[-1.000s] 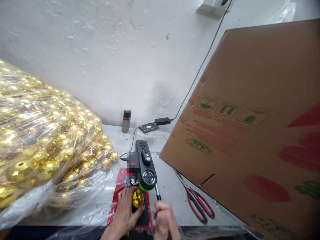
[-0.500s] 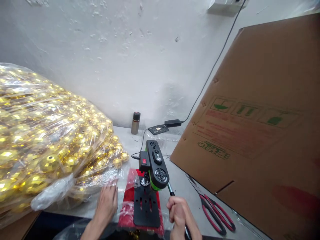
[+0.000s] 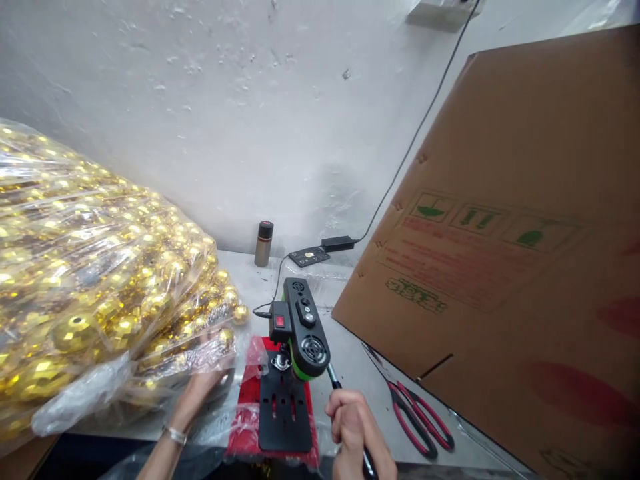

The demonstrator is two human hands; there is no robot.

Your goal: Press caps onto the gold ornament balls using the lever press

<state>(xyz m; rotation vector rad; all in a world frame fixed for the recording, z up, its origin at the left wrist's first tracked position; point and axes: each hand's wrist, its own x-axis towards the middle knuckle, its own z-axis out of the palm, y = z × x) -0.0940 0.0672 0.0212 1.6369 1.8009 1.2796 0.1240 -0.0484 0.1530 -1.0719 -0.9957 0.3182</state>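
My right hand [image 3: 357,430] is closed round the black grip of a metal lever [image 3: 335,379], which joins a small black hand press [image 3: 307,333] with a red switch and green edging. In front of the press lies its slotted black base plate [image 3: 284,423], on red material partly covered by clear film. My left hand [image 3: 207,363] is inside the clear plastic bag [image 3: 83,393], among faceted gold balls [image 3: 75,330]. Film and glare blur its fingers, so their closing cannot be made out. One gold ball [image 3: 227,335] is right beside these fingers.
A large cardboard box [image 3: 500,260] leans in from the right. Red-and-black handled scissors [image 3: 420,420] lie beside it. Behind the press stand a dark-capped bottle [image 3: 263,243], a flat black item [image 3: 309,257] and a power adapter [image 3: 337,243], its cable running up the wall.
My left hand has moved forward from the bag's near edge in among the gold balls under the film. My right hand keeps its hold on the lever. The whole view has shifted slightly.
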